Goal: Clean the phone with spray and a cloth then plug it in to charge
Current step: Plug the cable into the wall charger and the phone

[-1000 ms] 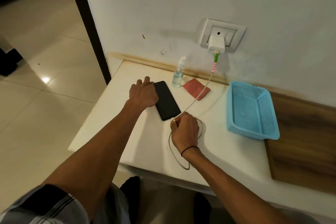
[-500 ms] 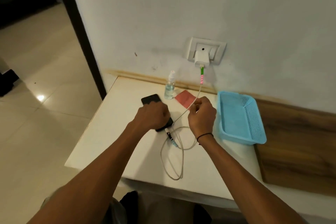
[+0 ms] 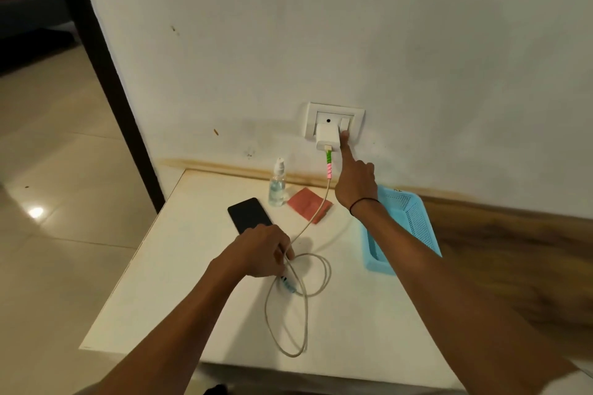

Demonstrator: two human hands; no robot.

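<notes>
A black phone (image 3: 247, 213) lies face up on the white table (image 3: 179, 282). My left hand (image 3: 261, 250) rests over its near end, fingers curled on it; the cable plug end is hidden beneath. The white charging cable (image 3: 301, 308) loops on the table and runs up to the white charger (image 3: 326, 136) in the wall socket (image 3: 335, 121). My right hand (image 3: 354, 181) is raised, its index finger touching the socket switch beside the charger. A small clear spray bottle (image 3: 277, 184) stands near the wall beside a folded red cloth (image 3: 308, 208).
A light blue mesh basket (image 3: 407, 218) sits on the table at the right, under my right forearm. Wooden panelling runs along the wall to the right. A dark door frame (image 3: 106, 80) and tiled floor lie to the left.
My right hand has let go of the cable and risen to the wall socket switch. My left hand stays on the phone's near end. The view has pulled back.
</notes>
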